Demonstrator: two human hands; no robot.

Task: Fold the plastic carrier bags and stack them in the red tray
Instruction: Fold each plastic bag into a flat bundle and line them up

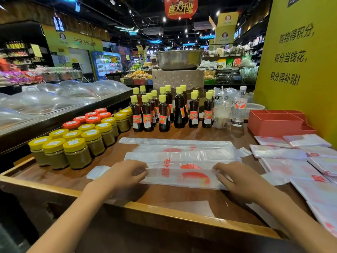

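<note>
Plastic carrier bag [182,161] with red printing is pinched by left hand [125,173] and right hand [237,178] fingers.

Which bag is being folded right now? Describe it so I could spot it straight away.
Start at the wooden table with jars and bottles along its back. On its near middle lies a long clear plastic carrier bag with red print, spread sideways in lengthwise pleats. Unlike the flat squarish bags piled to the right, this one has the left hand and right hand at its near edge.

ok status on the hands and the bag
Left hand and right hand pinching bag ends, mid-fold. Red tray holds no bags. Nothing in the way.
</note>
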